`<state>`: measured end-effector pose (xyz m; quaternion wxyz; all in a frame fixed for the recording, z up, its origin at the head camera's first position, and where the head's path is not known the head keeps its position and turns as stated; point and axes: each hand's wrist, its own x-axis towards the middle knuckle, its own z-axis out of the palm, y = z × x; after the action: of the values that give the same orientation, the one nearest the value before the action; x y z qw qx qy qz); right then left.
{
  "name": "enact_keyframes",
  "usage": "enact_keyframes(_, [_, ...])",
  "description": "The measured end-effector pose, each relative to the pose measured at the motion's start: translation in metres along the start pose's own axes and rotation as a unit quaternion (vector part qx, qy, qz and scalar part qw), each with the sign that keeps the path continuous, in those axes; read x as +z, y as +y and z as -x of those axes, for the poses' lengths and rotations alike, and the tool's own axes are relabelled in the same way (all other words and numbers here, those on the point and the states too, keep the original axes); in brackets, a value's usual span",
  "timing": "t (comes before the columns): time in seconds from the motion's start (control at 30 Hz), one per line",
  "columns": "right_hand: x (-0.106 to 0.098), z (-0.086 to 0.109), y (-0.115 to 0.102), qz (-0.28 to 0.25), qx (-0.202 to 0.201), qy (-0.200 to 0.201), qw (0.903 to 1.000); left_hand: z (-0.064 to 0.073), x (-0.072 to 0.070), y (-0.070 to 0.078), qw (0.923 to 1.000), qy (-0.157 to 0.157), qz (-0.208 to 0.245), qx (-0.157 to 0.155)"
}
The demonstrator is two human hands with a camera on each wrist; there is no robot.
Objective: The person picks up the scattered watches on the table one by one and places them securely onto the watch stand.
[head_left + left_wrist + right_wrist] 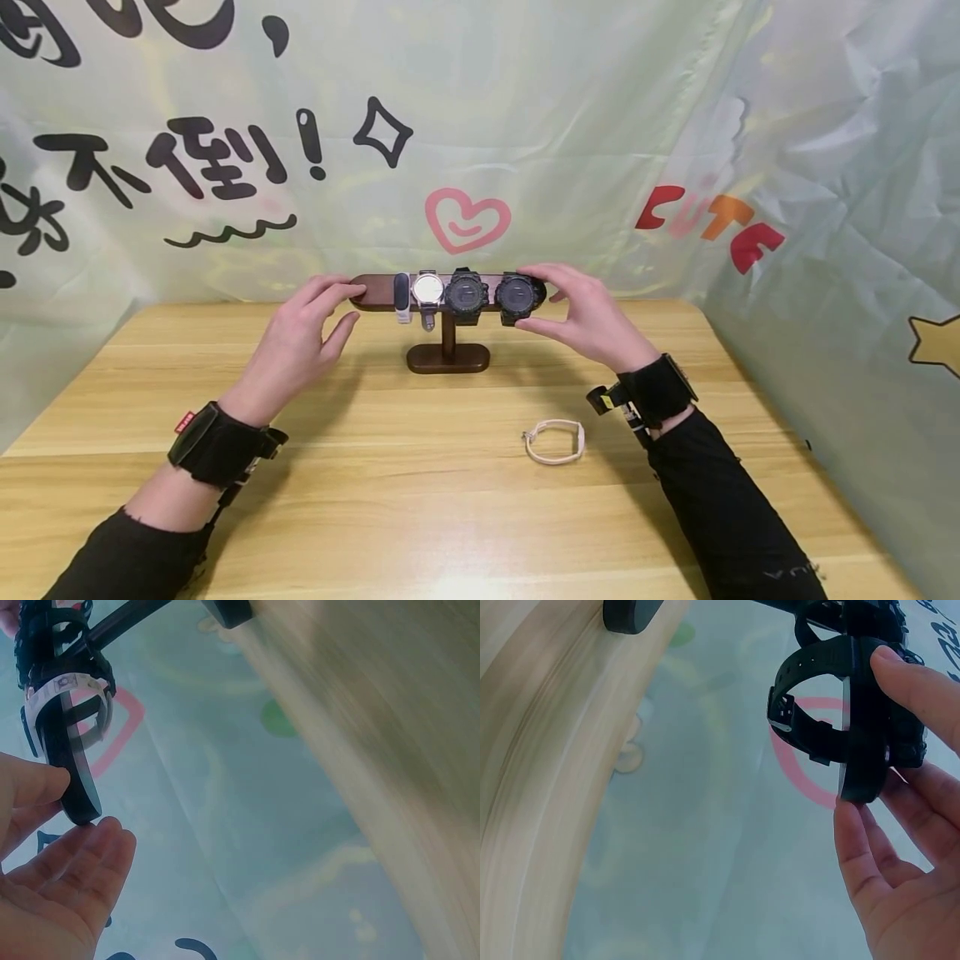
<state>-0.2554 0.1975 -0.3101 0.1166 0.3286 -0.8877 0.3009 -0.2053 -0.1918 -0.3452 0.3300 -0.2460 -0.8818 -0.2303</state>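
Note:
A dark brown watch stand (447, 337) with a horizontal bar stands on the wooden table. From left to right its bar carries a fitness band (402, 297) with a white strap, a silver-faced watch (428, 290) and two black watches, a middle one (466, 294) and a right one (516, 296). My left hand (300, 333) touches the bar's bare left end (80, 795) with its fingertips; the thumb is apart from it in the head view. Around the right black watch, my right hand (581, 317) holds with thumb and fingers at its upper and lower edges, beside the bar's end (866, 776).
A pale slim-band watch (555, 442) lies on its side on the table (420, 500), nearer to me than the stand and to its right. Behind the table hangs a printed cloth (570, 125), which also covers the right side.

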Motion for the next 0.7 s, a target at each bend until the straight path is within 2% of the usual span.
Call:
enact_keyframes(0.37, [0.0022,-0.0009,-0.0014,0.017,0.004,0.002,0.9998,0.0001,0.0002,0.0003,1.0000,0.000,0.001,-0.002])
enact_keyframes(0.7, [0.0035,-0.0012,-0.0013,0.009,0.010,-0.001,0.9999,-0.0004,0.0001,0.0015,1.0000,-0.001,0.001,-0.002])
